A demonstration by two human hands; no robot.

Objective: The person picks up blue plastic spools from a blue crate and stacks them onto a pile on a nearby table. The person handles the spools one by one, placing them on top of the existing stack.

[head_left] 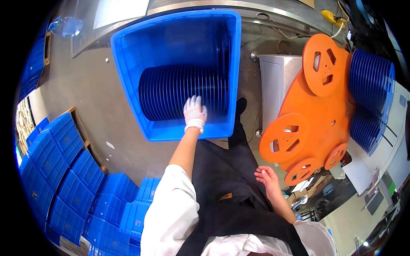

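My left hand, in a white glove with pinkish bands, reaches over a large blue plastic bin. Its fingers are stretched out and touch, or hover just above, a row of dark blue discs standing on edge in the bin; I cannot tell which. No disc is lifted. More discs stand along the bin's right wall. My right hand is bare and hangs beside my black apron, fingers loosely bent and apart, with nothing in it. It is nearest to the orange machine with round slotted plates.
Blue reels sit on the machine's far right side. A grey-white cabinet stands between bin and machine. Stacked blue crates fill the lower left. Cables and a yellow power strip lie at the top right. A clear bottle is at upper left.
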